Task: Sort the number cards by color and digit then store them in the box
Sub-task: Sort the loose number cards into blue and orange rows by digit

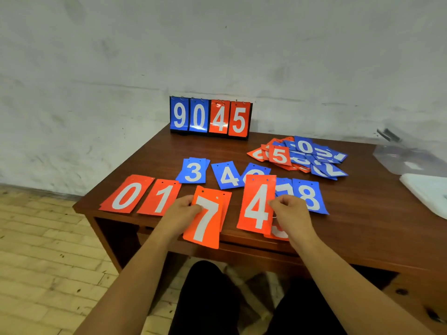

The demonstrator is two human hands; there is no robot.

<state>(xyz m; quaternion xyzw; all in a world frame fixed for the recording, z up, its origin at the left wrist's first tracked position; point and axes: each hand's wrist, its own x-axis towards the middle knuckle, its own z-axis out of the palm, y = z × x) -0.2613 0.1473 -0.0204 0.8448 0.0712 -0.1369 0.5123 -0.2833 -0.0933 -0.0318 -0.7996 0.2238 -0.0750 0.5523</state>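
The left hand (180,213) is pinching the red 7 card (205,221), the right hand (291,215) the red 4 card (257,206), over the table's (167,153) near edge — apparently ordering them by digit after the red 0 card (125,195).

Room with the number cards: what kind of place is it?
Probably a plain indoor workroom, though that is a guess: a scuffed bare wall, a wooden desk and a worn brick-patterned floor.
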